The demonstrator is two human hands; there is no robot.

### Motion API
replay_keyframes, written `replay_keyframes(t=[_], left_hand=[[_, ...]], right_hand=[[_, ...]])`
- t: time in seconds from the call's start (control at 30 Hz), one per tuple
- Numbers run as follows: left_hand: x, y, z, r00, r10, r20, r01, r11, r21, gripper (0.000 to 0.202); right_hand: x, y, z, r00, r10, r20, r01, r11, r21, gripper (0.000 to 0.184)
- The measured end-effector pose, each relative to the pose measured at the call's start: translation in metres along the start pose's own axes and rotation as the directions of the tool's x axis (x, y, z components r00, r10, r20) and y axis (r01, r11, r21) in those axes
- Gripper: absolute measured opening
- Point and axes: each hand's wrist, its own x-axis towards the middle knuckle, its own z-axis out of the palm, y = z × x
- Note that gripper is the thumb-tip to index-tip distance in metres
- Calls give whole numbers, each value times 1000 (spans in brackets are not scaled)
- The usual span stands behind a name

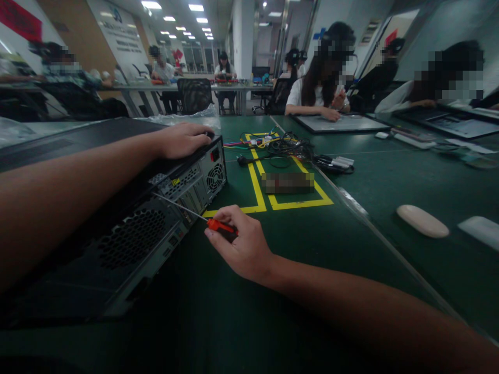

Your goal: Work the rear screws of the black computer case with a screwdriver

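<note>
We think our screwdriver could slip from here. It comes in on a slant, so a hard push might make its tip skid off the back panel and scratch the metal, or poke the left forearm that stretches over it. The black computer tower could also slide on the green counter if our left hand rested too lightly. (We cannot tell if the tip sits in a screw, as that spot is small and dim.)

The tower lies on its side at the left of the counter, with its back turned to the right. Our left hand lies palm down on its far top edge, fingers close together and bent a little, pinching nothing that we can see. Our right hand is to the right of the tower and apart from it, thumb and fingers wrapped around the screwdriver's red and black handle. The thin shaft reaches left to the tower. Farther off, a tangle of cables and a black plug lie near yellow tape.
</note>
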Motion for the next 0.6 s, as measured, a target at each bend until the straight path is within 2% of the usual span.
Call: replay_keyframes(t=[0.3, 0.6], left_hand=[[-8, 6, -6, 997, 24, 67, -29, 997, 70, 85], [-7, 8, -4, 999, -2, 41, -1, 996, 86, 86]], right_hand=[[0, 0, 1, 1000, 8, -3, -8, 1000, -13, 16], [-1, 0, 1, 1000, 2, -13, -2, 1000, -5, 15]])
